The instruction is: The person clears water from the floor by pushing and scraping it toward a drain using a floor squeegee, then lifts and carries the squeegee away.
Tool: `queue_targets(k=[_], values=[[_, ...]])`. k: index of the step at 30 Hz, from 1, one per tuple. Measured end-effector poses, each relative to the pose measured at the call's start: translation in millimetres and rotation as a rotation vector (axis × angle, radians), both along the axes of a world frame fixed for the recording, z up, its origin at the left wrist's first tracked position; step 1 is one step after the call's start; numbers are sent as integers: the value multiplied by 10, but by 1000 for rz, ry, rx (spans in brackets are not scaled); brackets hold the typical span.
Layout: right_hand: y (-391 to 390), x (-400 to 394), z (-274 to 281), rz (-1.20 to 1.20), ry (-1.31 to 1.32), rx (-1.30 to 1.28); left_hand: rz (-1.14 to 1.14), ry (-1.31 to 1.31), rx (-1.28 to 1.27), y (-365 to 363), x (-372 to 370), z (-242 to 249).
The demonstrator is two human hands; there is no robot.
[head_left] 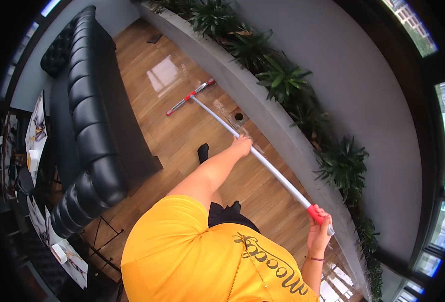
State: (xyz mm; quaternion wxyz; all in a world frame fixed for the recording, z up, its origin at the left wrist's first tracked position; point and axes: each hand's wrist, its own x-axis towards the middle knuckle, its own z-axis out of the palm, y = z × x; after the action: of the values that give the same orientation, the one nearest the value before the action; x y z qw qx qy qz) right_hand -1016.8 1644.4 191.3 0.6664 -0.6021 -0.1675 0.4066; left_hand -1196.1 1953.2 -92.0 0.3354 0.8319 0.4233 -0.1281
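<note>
A floor squeegee with a long pale pole reaches diagonally across the view. Its red and grey head rests on the wood-look floor, close to the planter wall. My left hand is closed around the pole about midway. At the near end, my right hand grips the pole by its red handle sleeve; the grey end cap sticks out past the fingers. Between the squeegee head and my left hand, a round dark drain hole opens in the floor beside the wall.
A black tufted sofa stands on the left, with marble-patterned tables behind it. On the right runs a low grey planter wall with green plants. The floor looks wet and shiny. My black-socked foot is nearby.
</note>
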Motion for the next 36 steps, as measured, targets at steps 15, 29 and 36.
queue_targets(k=[15,29,36], values=[[-1000,1097,1316,80,-278,25,268,-478,129,-1490,1111,510],[743,1578,2484,503,-24,468,592,-723,279,-2132,104,1187],[1843,820,2054,447,-72,385,792,-650,163,-1962,92,539]])
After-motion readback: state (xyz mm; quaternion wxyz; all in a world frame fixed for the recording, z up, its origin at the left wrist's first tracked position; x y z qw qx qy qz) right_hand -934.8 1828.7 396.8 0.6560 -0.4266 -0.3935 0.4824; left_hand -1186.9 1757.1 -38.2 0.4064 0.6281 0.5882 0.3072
